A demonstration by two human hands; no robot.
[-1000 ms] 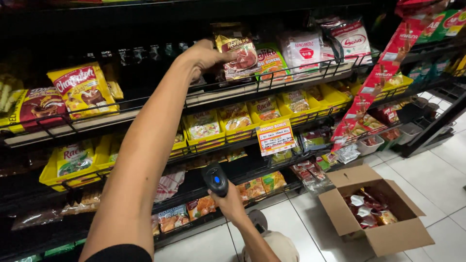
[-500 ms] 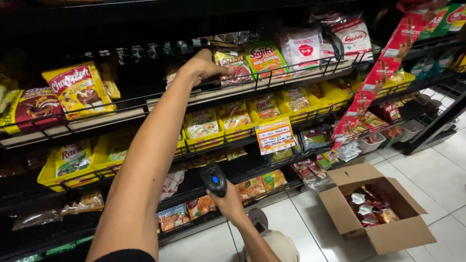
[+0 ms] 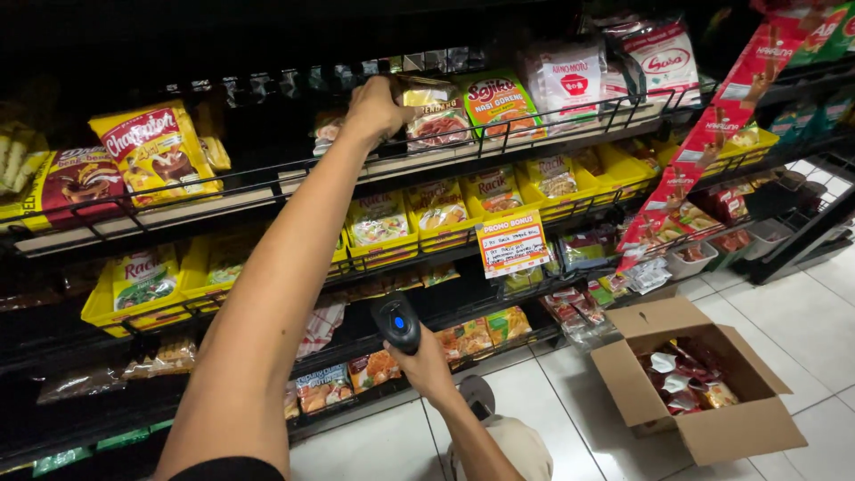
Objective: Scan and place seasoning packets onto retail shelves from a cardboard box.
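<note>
My left hand reaches up to the top wire shelf and grips the left edge of a brown and red seasoning packet, which stands behind the shelf's front rail beside a green and orange packet. My right hand is low in front of the lower shelves and holds a black handheld scanner with a blue light, pointed up at the shelves.
Yellow trays of sachets fill the middle shelf, with an orange promo tag hanging from it. An open cardboard box of packets sits on the white tiled floor at right. A red strip of sachets hangs diagonally.
My left hand has lowered the brown packet from above the rail down into the top shelf and shifted it slightly left. The scanner hand has barely moved.
</note>
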